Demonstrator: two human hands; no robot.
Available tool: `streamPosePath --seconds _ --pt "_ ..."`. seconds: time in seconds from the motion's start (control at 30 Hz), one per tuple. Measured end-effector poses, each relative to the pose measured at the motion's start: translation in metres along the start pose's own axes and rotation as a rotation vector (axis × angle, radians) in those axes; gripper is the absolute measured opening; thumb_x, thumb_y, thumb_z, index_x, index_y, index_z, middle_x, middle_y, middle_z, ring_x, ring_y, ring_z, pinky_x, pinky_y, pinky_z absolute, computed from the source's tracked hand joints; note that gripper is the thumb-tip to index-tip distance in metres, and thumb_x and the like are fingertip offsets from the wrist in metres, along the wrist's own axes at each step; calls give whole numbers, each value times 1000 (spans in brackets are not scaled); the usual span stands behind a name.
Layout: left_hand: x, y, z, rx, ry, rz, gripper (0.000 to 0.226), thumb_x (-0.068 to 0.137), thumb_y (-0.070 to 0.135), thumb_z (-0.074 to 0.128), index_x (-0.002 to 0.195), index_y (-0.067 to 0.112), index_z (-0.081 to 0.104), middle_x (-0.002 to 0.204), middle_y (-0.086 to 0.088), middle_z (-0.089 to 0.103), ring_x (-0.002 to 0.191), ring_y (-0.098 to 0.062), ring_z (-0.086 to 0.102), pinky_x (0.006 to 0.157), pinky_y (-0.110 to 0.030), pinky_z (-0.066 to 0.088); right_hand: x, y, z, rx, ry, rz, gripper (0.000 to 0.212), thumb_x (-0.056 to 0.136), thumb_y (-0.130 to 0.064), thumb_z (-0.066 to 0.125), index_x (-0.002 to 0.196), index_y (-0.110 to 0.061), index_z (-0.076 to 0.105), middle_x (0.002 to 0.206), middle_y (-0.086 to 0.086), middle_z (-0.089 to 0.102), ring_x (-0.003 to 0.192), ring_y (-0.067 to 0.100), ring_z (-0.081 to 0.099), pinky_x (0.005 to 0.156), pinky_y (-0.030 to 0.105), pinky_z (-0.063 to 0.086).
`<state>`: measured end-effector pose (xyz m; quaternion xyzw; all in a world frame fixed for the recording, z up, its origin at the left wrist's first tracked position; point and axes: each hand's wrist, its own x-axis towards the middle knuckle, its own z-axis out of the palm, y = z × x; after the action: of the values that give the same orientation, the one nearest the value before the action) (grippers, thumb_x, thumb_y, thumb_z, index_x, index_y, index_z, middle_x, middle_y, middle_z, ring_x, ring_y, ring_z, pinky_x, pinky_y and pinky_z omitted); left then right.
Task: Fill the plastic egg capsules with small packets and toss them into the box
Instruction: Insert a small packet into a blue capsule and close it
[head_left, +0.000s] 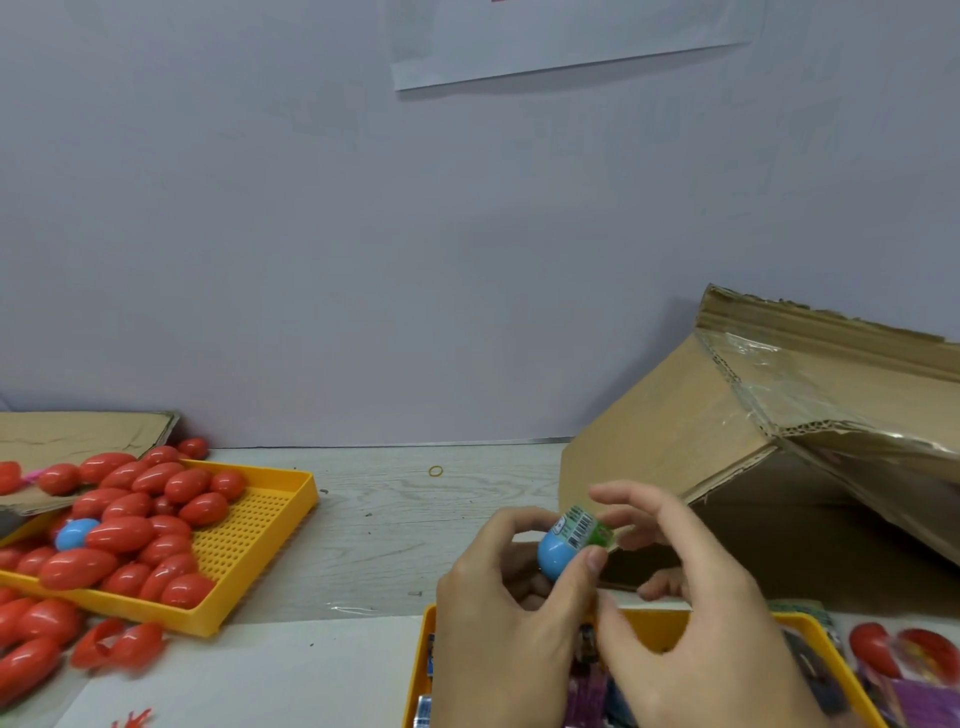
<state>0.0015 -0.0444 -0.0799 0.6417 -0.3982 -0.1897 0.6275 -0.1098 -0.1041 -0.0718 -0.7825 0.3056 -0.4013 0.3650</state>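
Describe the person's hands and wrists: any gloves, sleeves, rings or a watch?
Both the left hand and the right hand are bare: no gloves, rings or watch visible. No sleeve shows on either wrist up to the frame's lower edge. Fingernails look short and unpainted.

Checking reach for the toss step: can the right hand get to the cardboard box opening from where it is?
Probably yes. The right hand sits just in front of the tipped brown cardboard box, whose dark opening faces it with nothing between. It is busy, though, pinching the green packet into the blue plastic egg half.
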Motion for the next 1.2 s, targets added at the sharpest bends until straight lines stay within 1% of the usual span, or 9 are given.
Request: streamPosePath --seconds 0.13,0.33,0.53,0.7,0.77,0.93,1.03,1.13,1.2 --pt "0 0 2 -39 -18 -24 23 72 30 83 84 42 66 73 2 75 67 -26 69 66 -40 60 0 0 5 -187 -20 -122 95 60 -13 82 114 -71 31 114 -35 42 111 -13 41 69 8 38" --pt "-1 1 6 -80 -50 -59 20 74 23 83 87 25 67 72 0 75 61 -19 68 57 -25 52 1 8 5 -332 125 -249 88 48 -13 91 119 -44 50 98 -24 54 92 -6 47 62 7 37" --pt "-1 4 7 -92 -70 -101 20 79 21 80 91 23 64 77 1 77 73 -26 73 71 -39 60 2 10 5 -314 169 -272 91 44 -13 95 118 -42 50 95 -25 55 83 -4 52 63 7 38" --pt "-1 5 7 -84 -70 -121 20 81 20 78 92 23 62 78 1 77 75 -25 73 73 -38 60 1 14 6 -266 162 -265 88 49 -8 92 116 -47 51 97 -27 56 97 -7 52 61 5 42" --pt "-1 4 7 -75 -68 -115 22 81 20 78 92 23 60 81 2 76 76 -24 73 76 -41 59 0 16 7 -241 162 -268 85 50 -6 91 115 -47 53 98 -28 55 99 -9 52 70 4 45" --pt "-1 6 7 -133 -58 -93 38 73 53 77 98 28 62 78 0 76 73 -18 73 67 -35 57 0 15 7 -235 153 -299 78 52 -6 87 111 -44 55 97 -26 56 96 -9 53 71 -2 39" --pt "-1 5 6 -115 -65 -30 9 86 38 64 90 36 71 79 1 76 72 -16 73 64 -31 55 0 15 7 -249 149 -305 76 52 -10 89 111 -44 54 96 -25 57 93 -5 52 72 1 41" --pt "0 3 6 -74 -72 -14 17 94 26 58 87 34 72 79 1 77 73 -17 74 67 -31 57 1 14 6 -279 147 -289 77 51 -16 92 111 -45 53 95 -25 58 93 -5 54 61 3 43" --pt "0 6 5 -83 -89 -38 16 94 27 57 89 28 72 81 0 77 73 -19 74 65 -27 57 1 15 7 -287 150 -285 77 49 -16 93 111 -41 57 94 -25 59 95 -6 56 63 4 40"
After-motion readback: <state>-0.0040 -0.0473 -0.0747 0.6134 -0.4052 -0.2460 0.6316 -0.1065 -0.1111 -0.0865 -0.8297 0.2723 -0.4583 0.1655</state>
